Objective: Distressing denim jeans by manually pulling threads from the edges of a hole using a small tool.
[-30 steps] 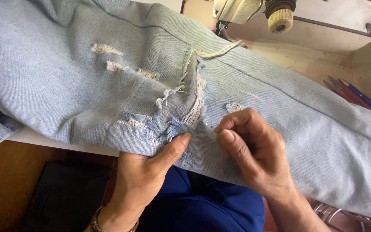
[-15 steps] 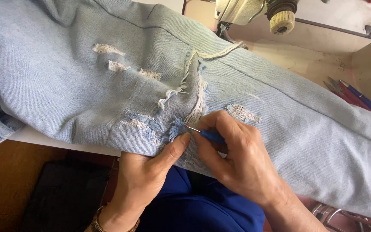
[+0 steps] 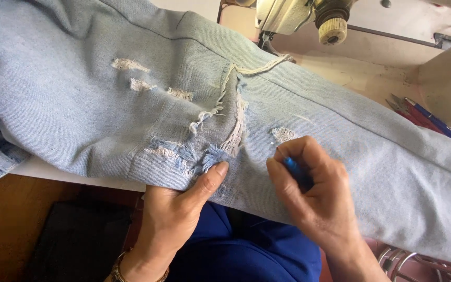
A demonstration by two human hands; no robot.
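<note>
A pale blue pair of ripped jeans [image 3: 105, 99] lies across the sewing table, with frayed tears [image 3: 220, 138] near its front edge. My left hand [image 3: 176, 216] grips the denim's lower fold from beneath, thumb pressed on the frayed patch. My right hand [image 3: 314, 193] holds a small blue-handled pointed tool [image 3: 292, 168], its metal tip touching the cloth just below a small frayed hole [image 3: 284, 134].
A cream sewing machine [image 3: 298, 18] stands at the back. Blue and red pens [image 3: 429, 120] lie at the right by a beige wall. A dark bag [image 3: 79, 240] sits on the brown floor, and my blue-clad lap [image 3: 246, 250] is below the table.
My right hand has moved right, from the frayed tear by my left thumb to below the small hole, with the blue tool in it. My left hand stays put.
</note>
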